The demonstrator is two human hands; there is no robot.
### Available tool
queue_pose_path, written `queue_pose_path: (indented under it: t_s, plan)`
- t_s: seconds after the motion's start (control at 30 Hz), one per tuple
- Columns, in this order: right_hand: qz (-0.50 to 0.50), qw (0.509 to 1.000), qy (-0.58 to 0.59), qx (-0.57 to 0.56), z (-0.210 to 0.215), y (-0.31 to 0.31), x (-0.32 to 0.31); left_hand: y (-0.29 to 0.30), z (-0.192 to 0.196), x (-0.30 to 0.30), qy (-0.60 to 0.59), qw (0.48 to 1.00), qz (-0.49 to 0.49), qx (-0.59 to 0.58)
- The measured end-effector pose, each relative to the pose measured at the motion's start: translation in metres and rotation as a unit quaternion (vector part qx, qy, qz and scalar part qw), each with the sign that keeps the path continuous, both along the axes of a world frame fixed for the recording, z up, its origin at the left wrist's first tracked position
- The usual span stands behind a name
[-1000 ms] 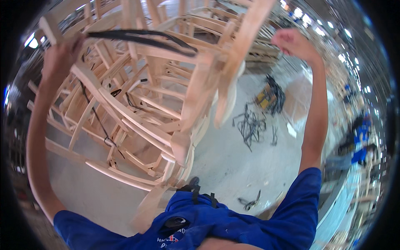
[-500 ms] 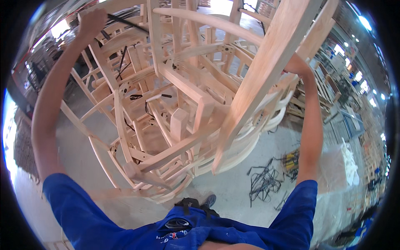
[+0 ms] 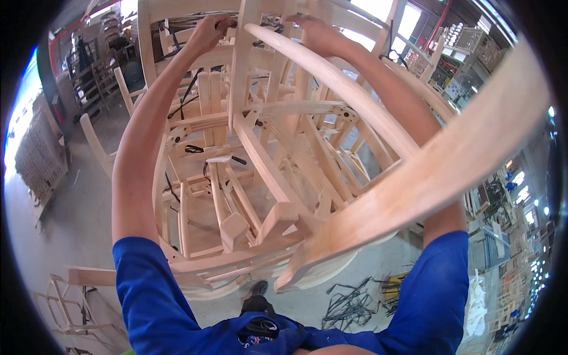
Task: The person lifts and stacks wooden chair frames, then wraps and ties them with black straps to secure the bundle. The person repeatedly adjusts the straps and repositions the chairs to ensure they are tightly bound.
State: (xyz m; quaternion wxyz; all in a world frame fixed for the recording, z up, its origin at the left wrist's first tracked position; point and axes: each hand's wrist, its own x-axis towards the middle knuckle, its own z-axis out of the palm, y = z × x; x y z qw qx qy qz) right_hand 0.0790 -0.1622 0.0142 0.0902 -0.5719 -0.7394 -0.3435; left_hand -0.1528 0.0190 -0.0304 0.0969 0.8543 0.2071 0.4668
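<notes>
Both my arms reach up and forward over a stack of pale, unpainted wooden chair frames [image 3: 204, 112]. My left hand [image 3: 210, 34] is closed, its fingers curled beside an upright wooden post [image 3: 239, 65]; what they hold is hidden. Across the post, my right hand [image 3: 319, 36] points leftward with its fingers bent together by another upright. I cannot make out what lies in them. A curved wooden rail [image 3: 331, 74] passes below my right hand. Closest to me, a broad wooden leg [image 3: 408, 192] slants across my right forearm.
Black straps [image 3: 188, 94] run among the frames, and a white-and-black handled piece [image 3: 220, 159] lies inside the stack. Tangled black cords [image 3: 350, 305] are on the floor at my front right. Grey stacked material [image 3: 40, 154] stands at the left, shelving [image 3: 458, 41] at the far right.
My left hand has moved right, away from the stack's left side. My right hand has come leftward and up, so both hands are now close together. The view has turned.
</notes>
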Motion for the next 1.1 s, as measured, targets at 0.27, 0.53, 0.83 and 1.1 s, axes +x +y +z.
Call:
queue_pose_path:
  t_s: [0.27, 0.53, 0.83, 1.1]
  plan:
    - [0.1, 0.905, 0.325, -0.255, -0.01, 0.078, -0.041, 0.033, -0.014, -0.01, -0.067, 0.962, -0.217, -0.154]
    - [0.062, 0.888, 0.28, -0.36, 0.013, 0.09, 0.011, 0.07, -0.005, 0.036, 0.044, 0.971, -0.18, -0.149]
    - [-0.069, 0.99, 0.073, 0.096, 0.016, 0.091, 0.214, 0.077, 0.0, 0.073, 0.032, 0.973, -0.177, 0.145]
    - [-0.098, 0.956, 0.258, -0.104, -0.056, 0.13, 0.234, 0.061, -0.01, 0.064, 0.066, 0.976, -0.134, 0.158]
